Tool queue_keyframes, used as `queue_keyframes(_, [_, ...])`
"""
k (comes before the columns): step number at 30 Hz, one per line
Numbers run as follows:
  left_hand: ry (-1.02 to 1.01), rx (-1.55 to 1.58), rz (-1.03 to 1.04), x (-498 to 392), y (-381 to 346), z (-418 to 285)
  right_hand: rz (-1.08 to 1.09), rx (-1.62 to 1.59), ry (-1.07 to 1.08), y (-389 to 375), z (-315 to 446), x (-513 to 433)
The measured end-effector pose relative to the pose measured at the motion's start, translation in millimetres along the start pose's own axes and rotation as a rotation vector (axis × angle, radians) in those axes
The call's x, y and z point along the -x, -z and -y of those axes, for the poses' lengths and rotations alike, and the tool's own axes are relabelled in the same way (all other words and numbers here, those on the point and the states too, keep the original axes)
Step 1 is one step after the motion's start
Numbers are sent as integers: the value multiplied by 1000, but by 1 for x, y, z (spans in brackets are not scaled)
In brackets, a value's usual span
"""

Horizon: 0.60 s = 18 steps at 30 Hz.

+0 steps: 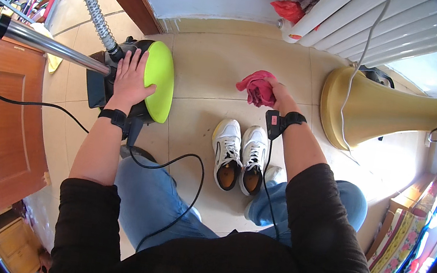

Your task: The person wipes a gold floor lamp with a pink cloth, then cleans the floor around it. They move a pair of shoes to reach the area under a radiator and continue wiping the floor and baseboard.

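Observation:
My left hand (131, 79) lies spread on the black top of what looks like a garment steamer's base (159, 81), thumb resting on its lime-green cover. From that base rise a metal pole (60, 49) and a grey hose wound with a wire coil (91, 3). In my right hand (281, 95) is a bunched pinkish-red cloth (259, 88), held above the tiled floor. Between my knees a pair of white lace-up sneakers (239, 156) stands side by side, toes pointing away from me. Both wrists wear black straps, and black cables run back towards my body.
A white radiator (365, 25) is fixed along the back wall, with a red bag (288, 10) by its end. To the right are a gold flared pedestal (372, 103) and a hanging pale cord (351, 87). A brown wooden door (5, 116) stands at left.

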<state>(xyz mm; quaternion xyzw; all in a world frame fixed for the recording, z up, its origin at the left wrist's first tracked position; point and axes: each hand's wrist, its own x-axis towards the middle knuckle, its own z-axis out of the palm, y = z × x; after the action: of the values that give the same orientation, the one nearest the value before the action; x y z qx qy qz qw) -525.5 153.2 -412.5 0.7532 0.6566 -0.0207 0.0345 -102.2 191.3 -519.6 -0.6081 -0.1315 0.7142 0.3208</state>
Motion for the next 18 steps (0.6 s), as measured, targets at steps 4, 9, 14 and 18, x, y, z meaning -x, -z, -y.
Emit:
queue_keyframes(4, [7, -30, 4, 0, -4, 13, -27, -40, 30, 14, 32, -28])
queue_keyframes(9, [0, -63, -55, -1, -13, 26, 69, -99, 202, 23, 70, -92])
queue_keyframes(14, [-3, -58, -217, -2, -23, 25, -564, 805, 507, 28, 85, -149])
queue_keyframes(18, [10, -88, -285, -3, -28, 21, -604, 1268, 465, -14, 72, -165])
